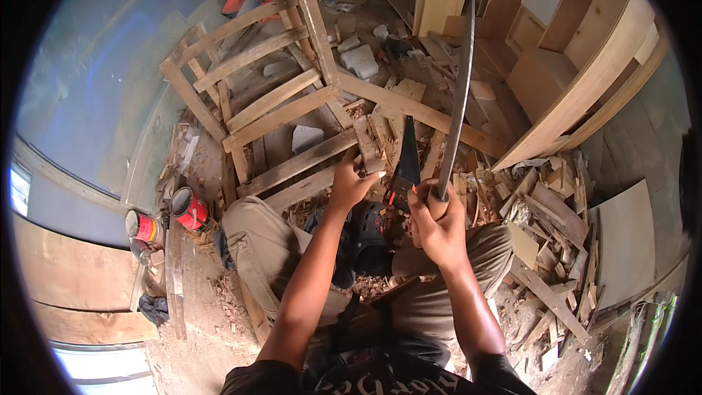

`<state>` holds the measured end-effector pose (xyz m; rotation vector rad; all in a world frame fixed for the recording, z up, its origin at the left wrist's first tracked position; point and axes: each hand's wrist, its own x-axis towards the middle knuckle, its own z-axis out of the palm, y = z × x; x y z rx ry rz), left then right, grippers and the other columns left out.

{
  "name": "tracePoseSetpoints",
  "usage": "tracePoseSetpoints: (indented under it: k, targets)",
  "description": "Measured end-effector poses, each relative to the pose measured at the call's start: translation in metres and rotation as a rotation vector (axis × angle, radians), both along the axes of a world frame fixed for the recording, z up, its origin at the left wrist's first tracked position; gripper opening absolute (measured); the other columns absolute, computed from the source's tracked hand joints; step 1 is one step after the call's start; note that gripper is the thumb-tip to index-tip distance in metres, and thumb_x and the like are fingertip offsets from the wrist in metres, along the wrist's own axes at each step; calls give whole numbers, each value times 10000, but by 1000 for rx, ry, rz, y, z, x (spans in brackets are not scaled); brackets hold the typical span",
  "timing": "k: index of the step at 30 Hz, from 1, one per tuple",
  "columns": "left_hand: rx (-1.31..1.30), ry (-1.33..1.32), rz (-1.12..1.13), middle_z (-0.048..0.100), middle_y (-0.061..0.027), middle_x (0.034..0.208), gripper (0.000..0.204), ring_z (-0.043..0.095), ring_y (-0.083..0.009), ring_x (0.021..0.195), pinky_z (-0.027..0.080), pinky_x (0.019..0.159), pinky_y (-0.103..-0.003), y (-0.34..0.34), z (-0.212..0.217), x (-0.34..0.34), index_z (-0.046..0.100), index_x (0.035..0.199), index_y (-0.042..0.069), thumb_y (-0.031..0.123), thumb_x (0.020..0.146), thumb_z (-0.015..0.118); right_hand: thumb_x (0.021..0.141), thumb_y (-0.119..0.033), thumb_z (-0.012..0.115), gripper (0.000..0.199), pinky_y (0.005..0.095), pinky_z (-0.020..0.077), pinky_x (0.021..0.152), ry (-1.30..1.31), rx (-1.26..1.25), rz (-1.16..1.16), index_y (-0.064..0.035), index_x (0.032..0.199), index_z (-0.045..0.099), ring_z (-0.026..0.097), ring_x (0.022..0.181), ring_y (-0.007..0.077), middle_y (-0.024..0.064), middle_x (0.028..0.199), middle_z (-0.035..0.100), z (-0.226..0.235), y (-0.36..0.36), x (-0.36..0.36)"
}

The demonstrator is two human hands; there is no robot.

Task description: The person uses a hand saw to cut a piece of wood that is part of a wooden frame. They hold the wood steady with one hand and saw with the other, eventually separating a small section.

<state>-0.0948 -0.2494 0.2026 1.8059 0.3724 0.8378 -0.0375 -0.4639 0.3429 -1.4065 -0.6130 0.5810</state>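
My right hand [442,231] is wrapped round the wooden handle of a machete [461,91], its long, slightly curved blade pointing up and away from me. Between the fingers and thumb of my left hand [351,184] is a short wooden block [370,145]. That block stands at the near right end of a wooden frame [282,116], built of worn rails and posts. Whether the block is joined to the frame, I cannot tell. A handsaw [409,157] with a dark blade and orange marks on its handle lies between my hands, below the machete.
Wood chips and offcuts [556,219] litter the floor, heaped at the right. Two red cans [190,208] stand at the left. A wooden cabinet-like structure [556,73] rises at the far right. Pale rubble [360,61] lies beyond the frame. My knees are bent on both sides.
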Motion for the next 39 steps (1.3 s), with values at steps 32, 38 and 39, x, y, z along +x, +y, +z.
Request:
tracePoseSetpoints:
  k: [32, 38, 39]
  targets:
    - [249, 49, 170, 642, -253, 1203, 693, 617, -448, 1123, 516, 932, -486, -28, 41, 8, 540, 1319, -21, 172, 739, 867, 959, -107, 656, 242, 357, 508, 551, -544, -315, -60, 80, 1086, 569, 718, 603, 304, 176, 605, 645, 73, -5, -10]
    - [177, 31, 136, 648, -274, 1195, 657, 618, -457, 1127, 518, 934, -482, -24, 10, 27, 572, 1287, -21, 200, 738, 859, 948, -110, 659, 288, 402, 487, 528, -511, -388, -76, 130, 1060, 545, 685, 586, 368, 209, 606, 626, 38, 5, 13]
    - [178, 95, 108, 651, -276, 1188, 660, 619, -459, 1128, 518, 932, -485, -26, 22, 27, 573, 1286, -22, 210, 738, 860, 945, -111, 662, 291, 409, 483, 525, -500, -395, -82, 131, 1057, 545, 684, 590, 372, 215, 614, 626, 38, 6, 18]
